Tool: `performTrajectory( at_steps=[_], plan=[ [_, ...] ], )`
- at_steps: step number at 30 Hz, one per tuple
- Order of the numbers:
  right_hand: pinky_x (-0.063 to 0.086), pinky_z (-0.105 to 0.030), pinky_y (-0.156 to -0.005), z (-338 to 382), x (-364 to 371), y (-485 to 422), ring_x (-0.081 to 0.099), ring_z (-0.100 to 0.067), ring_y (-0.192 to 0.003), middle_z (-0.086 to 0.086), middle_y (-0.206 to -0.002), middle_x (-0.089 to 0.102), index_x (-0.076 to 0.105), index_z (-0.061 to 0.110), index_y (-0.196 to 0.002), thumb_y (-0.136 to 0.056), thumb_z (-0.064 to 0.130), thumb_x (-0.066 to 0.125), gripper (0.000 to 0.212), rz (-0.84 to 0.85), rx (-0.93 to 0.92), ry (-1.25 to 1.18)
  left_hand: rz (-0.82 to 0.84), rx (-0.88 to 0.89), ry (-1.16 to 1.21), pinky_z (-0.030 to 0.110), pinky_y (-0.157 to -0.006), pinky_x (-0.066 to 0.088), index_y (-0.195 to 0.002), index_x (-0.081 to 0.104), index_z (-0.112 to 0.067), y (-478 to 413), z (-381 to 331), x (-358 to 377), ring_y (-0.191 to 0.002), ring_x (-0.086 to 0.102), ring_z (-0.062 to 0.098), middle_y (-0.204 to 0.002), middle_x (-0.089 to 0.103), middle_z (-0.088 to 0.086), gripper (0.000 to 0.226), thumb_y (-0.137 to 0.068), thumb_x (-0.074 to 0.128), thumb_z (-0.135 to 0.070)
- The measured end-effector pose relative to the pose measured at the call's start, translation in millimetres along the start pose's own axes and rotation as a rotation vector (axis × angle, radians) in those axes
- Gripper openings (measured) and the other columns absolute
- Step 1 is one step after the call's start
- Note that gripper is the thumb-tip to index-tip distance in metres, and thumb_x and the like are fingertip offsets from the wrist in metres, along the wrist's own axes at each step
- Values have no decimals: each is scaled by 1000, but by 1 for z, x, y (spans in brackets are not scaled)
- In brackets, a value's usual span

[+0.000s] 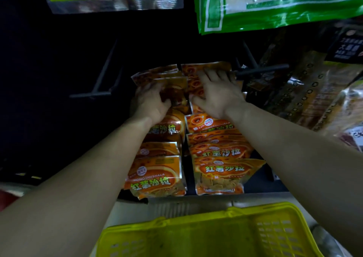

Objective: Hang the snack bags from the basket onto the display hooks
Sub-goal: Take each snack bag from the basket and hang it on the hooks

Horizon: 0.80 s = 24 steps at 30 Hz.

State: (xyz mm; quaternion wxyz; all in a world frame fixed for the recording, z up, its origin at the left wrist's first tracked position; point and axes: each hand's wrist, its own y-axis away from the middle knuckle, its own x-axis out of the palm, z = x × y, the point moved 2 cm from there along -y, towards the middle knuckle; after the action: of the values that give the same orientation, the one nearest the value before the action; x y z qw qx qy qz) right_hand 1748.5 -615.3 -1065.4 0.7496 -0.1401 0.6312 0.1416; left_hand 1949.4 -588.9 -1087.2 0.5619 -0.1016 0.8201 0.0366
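Left hand [152, 103] is curling fingers and thumb round a glossy orange foil snack bag [170, 85] at the rear of the left row [155, 176]. Right hand [216, 95] is lying flat, fingers straight and spread, pressing on the rear packs of the right row [218, 170]. Both rows are hanging overlapped like shingles. Packs are flat, crinkled and reflective, with red-orange oval panels, white characters and clear lower windows showing pale yellow chips. Dark round metal hook bars [261, 71] are projecting on either side. Yellow plastic basket [196, 217], with slotted walls and a smooth rim, is sitting below the rows. Green-and-white glossy bags [275, 5] are hanging above.
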Motion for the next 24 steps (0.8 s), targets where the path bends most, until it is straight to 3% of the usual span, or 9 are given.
performTrajectory(
  at_steps=[6, 12, 16, 19, 22, 24],
  plan=[
    [13, -50, -119, 13, -2, 38, 18, -26, -147, -4, -159, 25, 16, 20, -156, -94, 63, 30, 76, -35, -116, 24, 209, -174, 117, 44, -106, 41, -142, 47, -40, 10, 27, 5, -131, 48, 31, -147, 50, 4, 56, -94, 39, -67],
    [0, -51, -121, 16, 5, 57, 2, -22, -150, 1, -164, 9, 2, 28, -156, -85, 75, 8, 86, 53, -147, 68, 27, -125, 57, 34, -84, 44, -127, 61, -34, 17, 18, 1, -112, 61, 31, -124, 66, 5, 37, -100, 43, -51],
    [-6, -55, -119, 21, 24, 50, -11, -26, -150, 3, -165, -8, -12, 40, -152, -80, 83, 8, 86, 144, -170, 142, 155, 54, 93, 39, -102, 44, -140, 48, -39, 18, 3, 1, -128, 51, 24, -140, 56, -1, 52, -92, 59, -53],
    [-3, -56, -119, 18, 32, 42, -8, -27, -150, 1, -165, -5, -9, 40, -153, -79, 84, 5, 87, 136, -125, 140, 179, 105, -22, 40, -108, 38, -138, 52, -33, 17, -3, 8, -132, 47, 25, -143, 53, 0, 50, -91, 65, -43],
    [-2, -55, -119, 10, 34, 35, -4, -28, -151, 2, -165, 0, -3, 40, -153, -79, 82, 1, 86, 110, -92, 138, 166, 82, -46, 26, -95, 45, -124, 65, -19, 12, -5, 8, -113, 59, 20, -133, 61, 7, 31, -96, 61, -32],
    [-3, -54, -119, 7, 35, 34, -2, -28, -151, 2, -165, 1, -1, 40, -154, -80, 81, 1, 84, 101, -77, 136, 174, 28, 47, 9, -64, 48, -123, 65, -4, 8, -2, 6, -77, 65, 9, -126, 65, 18, 31, -100, 55, -22]
  ],
)
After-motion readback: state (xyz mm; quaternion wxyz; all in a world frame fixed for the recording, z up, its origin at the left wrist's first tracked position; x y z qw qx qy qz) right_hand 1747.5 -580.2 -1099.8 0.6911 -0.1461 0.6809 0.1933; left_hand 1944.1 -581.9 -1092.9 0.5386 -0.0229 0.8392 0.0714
